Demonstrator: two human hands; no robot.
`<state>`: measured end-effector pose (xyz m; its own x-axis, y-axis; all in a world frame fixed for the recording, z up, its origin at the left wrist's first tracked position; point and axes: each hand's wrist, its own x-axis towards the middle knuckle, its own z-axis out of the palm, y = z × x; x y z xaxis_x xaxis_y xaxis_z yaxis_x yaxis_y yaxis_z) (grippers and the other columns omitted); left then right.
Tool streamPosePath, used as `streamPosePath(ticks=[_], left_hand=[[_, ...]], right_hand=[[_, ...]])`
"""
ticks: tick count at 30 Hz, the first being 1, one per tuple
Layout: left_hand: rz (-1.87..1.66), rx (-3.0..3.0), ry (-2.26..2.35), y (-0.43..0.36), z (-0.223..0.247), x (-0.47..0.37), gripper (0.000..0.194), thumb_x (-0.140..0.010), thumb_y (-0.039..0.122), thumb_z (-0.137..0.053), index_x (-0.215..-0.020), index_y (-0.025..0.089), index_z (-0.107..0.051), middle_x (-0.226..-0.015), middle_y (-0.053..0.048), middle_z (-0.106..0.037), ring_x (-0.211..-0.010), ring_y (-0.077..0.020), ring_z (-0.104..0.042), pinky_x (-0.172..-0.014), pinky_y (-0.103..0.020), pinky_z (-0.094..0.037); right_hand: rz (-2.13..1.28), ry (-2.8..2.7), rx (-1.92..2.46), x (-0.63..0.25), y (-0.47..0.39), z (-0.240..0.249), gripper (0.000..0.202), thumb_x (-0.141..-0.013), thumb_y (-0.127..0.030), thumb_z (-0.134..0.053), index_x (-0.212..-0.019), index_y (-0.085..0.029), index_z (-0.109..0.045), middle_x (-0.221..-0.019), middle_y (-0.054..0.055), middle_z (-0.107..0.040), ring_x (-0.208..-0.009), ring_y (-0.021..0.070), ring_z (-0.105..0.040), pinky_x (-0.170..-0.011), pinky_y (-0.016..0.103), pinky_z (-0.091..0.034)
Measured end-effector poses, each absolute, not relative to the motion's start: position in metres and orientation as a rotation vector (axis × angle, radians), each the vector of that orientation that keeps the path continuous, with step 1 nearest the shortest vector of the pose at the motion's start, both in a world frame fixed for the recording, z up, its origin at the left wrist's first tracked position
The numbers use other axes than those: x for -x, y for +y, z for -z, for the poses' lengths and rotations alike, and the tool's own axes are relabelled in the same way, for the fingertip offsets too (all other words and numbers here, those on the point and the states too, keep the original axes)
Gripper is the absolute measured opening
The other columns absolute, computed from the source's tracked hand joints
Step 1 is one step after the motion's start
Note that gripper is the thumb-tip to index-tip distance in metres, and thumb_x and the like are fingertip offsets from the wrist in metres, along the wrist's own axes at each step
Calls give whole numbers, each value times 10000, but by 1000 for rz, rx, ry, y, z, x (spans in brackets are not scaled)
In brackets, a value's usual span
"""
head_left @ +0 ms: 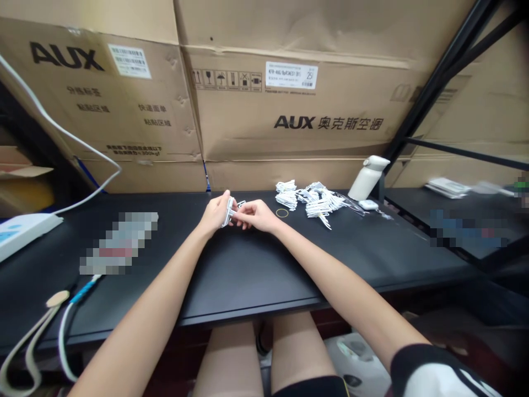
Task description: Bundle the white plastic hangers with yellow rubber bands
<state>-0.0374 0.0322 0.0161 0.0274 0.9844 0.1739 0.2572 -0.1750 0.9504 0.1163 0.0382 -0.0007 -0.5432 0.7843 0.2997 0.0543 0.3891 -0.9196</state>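
Above the black tabletop, my left hand [215, 215] is closed around a small stack of thin white pieces [228, 213]. My right hand [255, 214] meets it from the right, its fingers pinched on a slim white piece at the stack. The exact kind of these pieces is too small to make out. Just right of my right hand lies a yellowish rubber band [282, 213]. Beyond it are a bundle of similar white pieces [286, 194] and a larger loose pile of them [320, 201].
A cream bottle [365, 179] stands at the back right, with a small white case [368, 205] before it. On the left lie a blurred-out phone-like object [124, 240] with a cable, a strap [31, 342] and a white power strip [28, 231]. Cardboard boxes [297, 138] wall the back.
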Motion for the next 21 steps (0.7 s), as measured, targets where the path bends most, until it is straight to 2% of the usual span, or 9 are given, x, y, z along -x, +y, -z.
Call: streamPosePath(ticks=[6, 12, 17, 21], left_hand=[[-1199, -1776, 1403, 29, -14, 41, 480, -892, 585, -359, -720, 179, -549, -409, 12, -531, -357, -151, -546, -378, -219, -421], [-1224, -1843, 1405, 29, -13, 43, 451, -901, 543, -360, -680, 190, -535, -400, 22, -517, -322, -133, -506, -373, -214, -383], [-1360, -1553, 1335, 37, -15, 47, 436, -901, 529, -348, -689, 188, -517, -377, 21, -500, -296, -136, -469, -341, -219, -358], [-1463, -1306, 1356, 43, -15, 51, 411, -895, 520, -349, -709, 189, -507, -384, 13, -518, -285, -146, -470, -317, -221, -345]], right_hand=[[-1080, -1901, 737, -113, 35, 3, 321, -783, -425, -635, -669, -127, -591, -604, 12, -613, -491, 91, -571, -515, 207, -471], [-1039, -1912, 804, -110, 33, 4, 316, -795, -435, -617, -714, -130, -631, -626, 13, -627, -475, 81, -564, -495, 188, -450], [-902, -1627, 866, -119, 44, -2, 304, -838, -430, -543, -770, -144, -621, -660, 14, -637, -493, 93, -574, -461, 190, -436], [-743, -1473, 1080, -130, 57, -1, 162, -816, -292, -545, -816, -151, -625, -728, 30, -674, -604, 124, -620, -532, 215, -480]])
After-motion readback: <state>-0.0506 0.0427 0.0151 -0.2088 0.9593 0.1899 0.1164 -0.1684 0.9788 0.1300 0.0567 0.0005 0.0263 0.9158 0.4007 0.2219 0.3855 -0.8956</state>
